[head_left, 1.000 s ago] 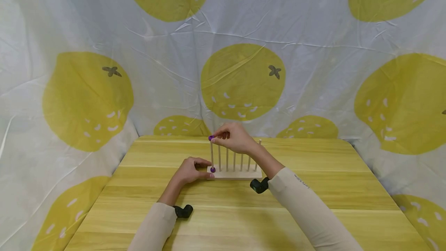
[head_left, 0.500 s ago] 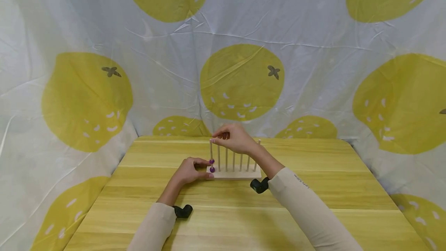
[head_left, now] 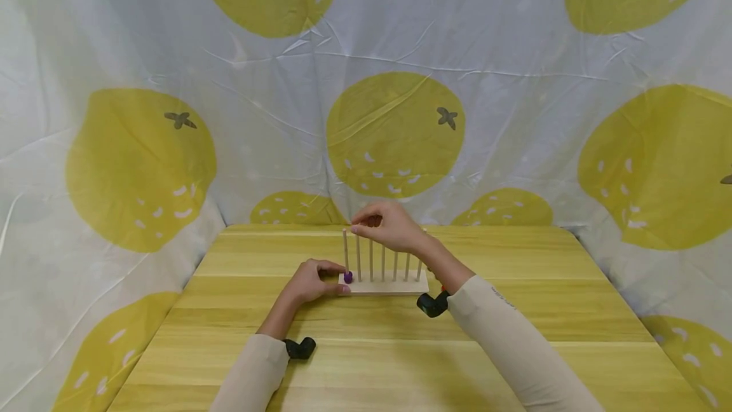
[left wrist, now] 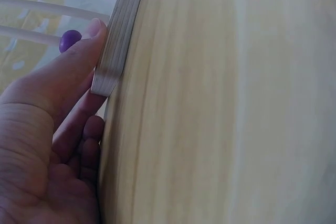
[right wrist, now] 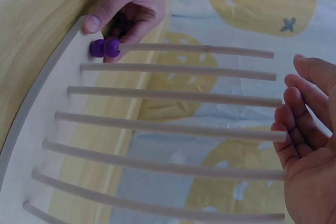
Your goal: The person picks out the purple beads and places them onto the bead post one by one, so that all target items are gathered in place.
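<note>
The wooden peg board [head_left: 389, 286] stood flat on the surface [head_left: 354, 361], its seven pegs upright in a row. At the peg board's left end, the left hand [head_left: 311, 281] pinched the base, thumb on one side and index finger on the other. On the end peg [head_left: 345, 250] beside that hand sat two purple beads: the lower bead [right wrist: 96, 48] at the foot, against the peg board, and the upper bead [right wrist: 112, 48] touching it from above. The other six pegs carried no beads.

Above the peg board, near the tops of the pegs at its left, hung the right hand [head_left: 391, 227], holding nothing, its fingers loosely bent and the thumb apart from them. To the right of the peg board, a small orange-red thing [head_left: 443, 288] showed beside the right cuff, too hidden to make out. Nearer the person than the peg board were the beige left sleeve [head_left: 251, 370] and right sleeve [head_left: 515, 342], each with a black device at the wrist. Behind the peg board, beyond the surface, hung a pale cloth [head_left: 274, 113] printed with large yellow lemons.
</note>
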A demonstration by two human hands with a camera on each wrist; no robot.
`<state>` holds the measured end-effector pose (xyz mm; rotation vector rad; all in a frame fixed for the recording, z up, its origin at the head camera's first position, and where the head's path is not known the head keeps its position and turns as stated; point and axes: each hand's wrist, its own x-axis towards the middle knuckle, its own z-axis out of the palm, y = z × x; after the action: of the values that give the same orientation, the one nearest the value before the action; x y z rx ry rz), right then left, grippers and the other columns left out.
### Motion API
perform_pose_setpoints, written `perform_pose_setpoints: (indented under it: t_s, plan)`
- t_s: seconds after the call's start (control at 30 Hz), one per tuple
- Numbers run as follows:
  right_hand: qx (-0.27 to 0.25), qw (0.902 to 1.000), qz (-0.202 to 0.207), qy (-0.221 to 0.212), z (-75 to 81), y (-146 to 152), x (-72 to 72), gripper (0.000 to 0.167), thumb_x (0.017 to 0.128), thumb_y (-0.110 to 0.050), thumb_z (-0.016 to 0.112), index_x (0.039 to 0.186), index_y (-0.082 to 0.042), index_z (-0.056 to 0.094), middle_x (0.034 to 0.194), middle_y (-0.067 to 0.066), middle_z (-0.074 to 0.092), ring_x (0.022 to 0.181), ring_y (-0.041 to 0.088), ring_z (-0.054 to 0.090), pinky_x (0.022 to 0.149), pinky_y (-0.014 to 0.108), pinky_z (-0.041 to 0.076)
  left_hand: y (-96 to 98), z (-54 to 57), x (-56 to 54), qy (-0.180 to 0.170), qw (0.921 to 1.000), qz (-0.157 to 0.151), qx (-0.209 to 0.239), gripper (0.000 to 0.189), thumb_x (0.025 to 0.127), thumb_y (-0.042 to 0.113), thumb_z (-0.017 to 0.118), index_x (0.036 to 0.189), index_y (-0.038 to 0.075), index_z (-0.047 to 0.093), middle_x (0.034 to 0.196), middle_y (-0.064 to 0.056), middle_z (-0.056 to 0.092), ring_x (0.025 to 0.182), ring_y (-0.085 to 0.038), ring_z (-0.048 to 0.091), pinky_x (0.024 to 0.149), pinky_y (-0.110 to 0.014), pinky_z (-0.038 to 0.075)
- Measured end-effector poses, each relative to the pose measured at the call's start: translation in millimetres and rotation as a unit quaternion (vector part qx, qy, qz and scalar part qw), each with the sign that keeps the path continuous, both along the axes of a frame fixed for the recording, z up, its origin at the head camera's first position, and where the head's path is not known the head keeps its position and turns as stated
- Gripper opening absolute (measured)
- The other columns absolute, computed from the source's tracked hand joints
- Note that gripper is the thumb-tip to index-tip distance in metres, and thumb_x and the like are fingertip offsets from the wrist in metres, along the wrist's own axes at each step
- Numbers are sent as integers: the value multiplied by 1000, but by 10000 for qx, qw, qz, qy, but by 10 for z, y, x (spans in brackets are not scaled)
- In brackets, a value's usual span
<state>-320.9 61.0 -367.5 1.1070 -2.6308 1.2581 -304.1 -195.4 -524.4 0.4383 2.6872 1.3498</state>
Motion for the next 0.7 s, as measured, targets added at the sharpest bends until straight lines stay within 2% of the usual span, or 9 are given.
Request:
perform_pose_setpoints:
  t_s: [0.37,0.7]
  plan:
    - [22,9993,-366,114,71,344,77,20,98,-29,72,112,-17,80,95,-4,73,82,13,63,74,31,54,-5,-16,2,-37,10000,25,34,47,75,41,93,116,24,79,117,2,77,116,-22,68,103,-47,54]
    - [-202,9974,-687,84,65,686,114,22,99,-32,72,115,-18,79,97,-3,72,86,15,63,77,34,53,5,-8,4,-95,10000,8,30,47,76,38,93,118,24,78,119,1,76,114,-21,69,102,-46,54]
